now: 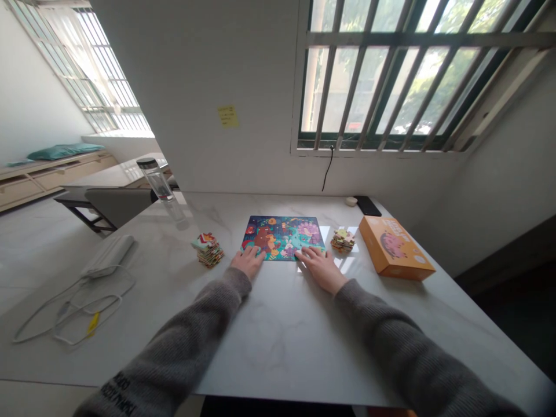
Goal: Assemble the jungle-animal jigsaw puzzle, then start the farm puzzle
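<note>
A colourful jigsaw puzzle (284, 231) with cartoon animals lies flat on the white marbled table (278, 330), its pieces joined into a rectangle. My left hand (248, 262) rests with fingers stretched over the puzzle's near left corner. Over the near right part lies my right hand (320, 266), its fingers spread out and touching the surface. Neither hand holds anything. To the left of my left hand stands a stack of puzzle pieces (208, 250). Another stack of pieces (343, 240) is just beyond my right hand, on its right.
An orange box (394, 248) sits at the right, with a black phone (368, 205) and small white round object (351, 201) behind it. On the left are a glass bottle (156, 180), a white power strip (108, 255) and its looped cable (69, 336). A wall closes the back.
</note>
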Available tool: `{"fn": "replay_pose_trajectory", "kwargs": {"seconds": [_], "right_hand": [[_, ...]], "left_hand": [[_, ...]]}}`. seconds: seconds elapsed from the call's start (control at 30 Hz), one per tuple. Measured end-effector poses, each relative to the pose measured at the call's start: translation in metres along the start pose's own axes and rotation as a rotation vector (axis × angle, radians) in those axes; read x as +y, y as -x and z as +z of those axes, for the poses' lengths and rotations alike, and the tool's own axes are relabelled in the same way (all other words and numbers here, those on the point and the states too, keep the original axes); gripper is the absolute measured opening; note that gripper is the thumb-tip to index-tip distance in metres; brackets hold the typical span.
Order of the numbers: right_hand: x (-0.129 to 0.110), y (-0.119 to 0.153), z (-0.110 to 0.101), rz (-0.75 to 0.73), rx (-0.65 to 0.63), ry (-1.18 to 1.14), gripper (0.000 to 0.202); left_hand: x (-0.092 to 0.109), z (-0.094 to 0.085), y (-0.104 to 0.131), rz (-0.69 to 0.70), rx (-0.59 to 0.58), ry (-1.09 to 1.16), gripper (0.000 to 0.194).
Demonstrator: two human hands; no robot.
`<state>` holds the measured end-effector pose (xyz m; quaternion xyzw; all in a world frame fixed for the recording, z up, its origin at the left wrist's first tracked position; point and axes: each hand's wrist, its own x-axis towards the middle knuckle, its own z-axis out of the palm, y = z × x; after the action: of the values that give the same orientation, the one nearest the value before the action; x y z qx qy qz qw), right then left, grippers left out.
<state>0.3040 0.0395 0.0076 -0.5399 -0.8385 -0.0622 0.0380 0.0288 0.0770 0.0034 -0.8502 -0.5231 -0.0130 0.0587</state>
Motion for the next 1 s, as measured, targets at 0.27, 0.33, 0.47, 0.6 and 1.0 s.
{"fn": "replay_pose_trajectory", "kwargs": {"seconds": [0.27, 0.33, 0.47, 0.6, 1.0], "right_hand": [[-0.003, 0.053, 0.013, 0.037, 0.062, -0.086, 0.047], [-0.005, 0.064, 0.015, 0.072, 0.088, -0.1, 0.045], [-0.009, 0.067, 0.016, 0.12, 0.103, -0.11, 0.047], [-0.007, 0.047, 0.016, 0.148, 0.111, -0.11, 0.048], [0.001, -0.038, 0.025, 0.25, 0.162, -0.103, 0.042]], "left_hand": [[0.012, 0.014, 0.047, 0.045, 0.138, 0.05, 0.041], [0.011, 0.016, 0.051, 0.036, 0.154, 0.074, 0.042], [0.014, 0.014, 0.053, -0.01, 0.138, 0.065, 0.047], [0.02, 0.009, 0.045, -0.071, 0.067, 0.056, 0.054], [0.005, 0.024, -0.037, -0.218, -0.026, 0.114, 0.06]]}}
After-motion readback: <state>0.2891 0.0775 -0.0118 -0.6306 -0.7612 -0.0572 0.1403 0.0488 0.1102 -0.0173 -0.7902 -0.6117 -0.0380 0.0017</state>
